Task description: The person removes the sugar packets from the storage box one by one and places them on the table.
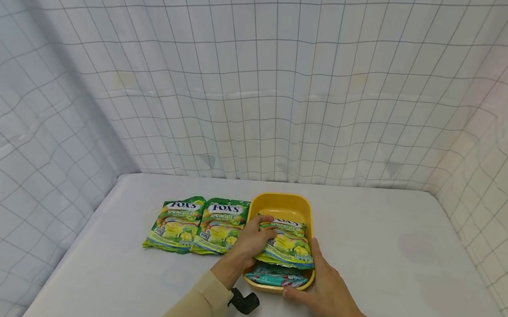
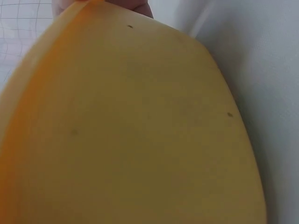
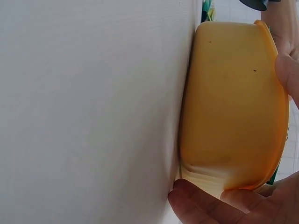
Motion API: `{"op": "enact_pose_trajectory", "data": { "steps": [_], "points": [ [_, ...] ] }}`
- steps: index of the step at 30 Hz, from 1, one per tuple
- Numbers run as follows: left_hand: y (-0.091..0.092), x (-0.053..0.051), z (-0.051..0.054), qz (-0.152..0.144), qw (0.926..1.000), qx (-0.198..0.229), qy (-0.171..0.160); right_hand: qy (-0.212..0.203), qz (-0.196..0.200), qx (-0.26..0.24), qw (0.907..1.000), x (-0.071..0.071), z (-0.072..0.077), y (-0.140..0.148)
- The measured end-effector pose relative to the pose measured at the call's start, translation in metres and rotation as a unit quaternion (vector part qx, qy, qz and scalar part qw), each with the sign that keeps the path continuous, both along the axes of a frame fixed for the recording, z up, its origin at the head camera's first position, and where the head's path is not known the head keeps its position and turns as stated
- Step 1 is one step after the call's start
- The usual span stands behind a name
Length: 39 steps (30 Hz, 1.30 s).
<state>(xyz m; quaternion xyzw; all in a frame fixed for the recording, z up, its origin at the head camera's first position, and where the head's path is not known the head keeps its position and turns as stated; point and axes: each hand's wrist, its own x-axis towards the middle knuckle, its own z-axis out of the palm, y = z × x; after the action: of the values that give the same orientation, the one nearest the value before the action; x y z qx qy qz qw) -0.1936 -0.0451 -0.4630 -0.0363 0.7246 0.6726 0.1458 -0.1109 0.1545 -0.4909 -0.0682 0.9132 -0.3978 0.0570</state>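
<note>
A yellow plastic tub (image 1: 283, 202) stands on the white table. Across its upper part lies a green Fox's Spring Tea candy bag (image 1: 288, 243). My left hand (image 1: 251, 239) holds this bag by its left edge, with fingers over the front. At the tub's near right corner my right hand (image 1: 328, 290) grips the wall, thumb by the near rim and fingers along the right side. Below the green bag, a teal packet (image 1: 275, 278) shows inside the tub. The left wrist view is mostly filled by the tub's outer wall (image 2: 140, 116).
Two more green Fox's candy bags, a left one (image 1: 176, 225) and a right one (image 1: 221, 228), lie side by side left of the tub. White gridded cloth walls (image 1: 262, 86) rise behind the table (image 1: 392, 268) and at both sides.
</note>
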Motion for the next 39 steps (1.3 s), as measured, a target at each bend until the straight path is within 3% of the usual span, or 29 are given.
{"op": "enact_pose_trajectory", "data": {
  "steps": [6,11,27,39],
  "points": [
    [-0.001,0.001,0.0,-0.01,0.9995,0.03,-0.007,0.002,0.001,0.0,1.0,0.0,0.0,0.0],
    [-0.003,0.001,0.0,-0.011,0.9998,0.016,-0.001,0.003,0.004,0.0,1.0,0.0,0.0,0.0],
    [-0.021,0.005,0.006,0.003,0.9989,0.005,0.047,-0.003,0.001,0.003,1.0,0.0,0.001,-0.001],
    [-0.037,0.008,0.006,-0.011,0.9971,0.035,0.066,-0.015,-0.009,0.011,0.9998,0.001,0.003,-0.001]
  ]
}}
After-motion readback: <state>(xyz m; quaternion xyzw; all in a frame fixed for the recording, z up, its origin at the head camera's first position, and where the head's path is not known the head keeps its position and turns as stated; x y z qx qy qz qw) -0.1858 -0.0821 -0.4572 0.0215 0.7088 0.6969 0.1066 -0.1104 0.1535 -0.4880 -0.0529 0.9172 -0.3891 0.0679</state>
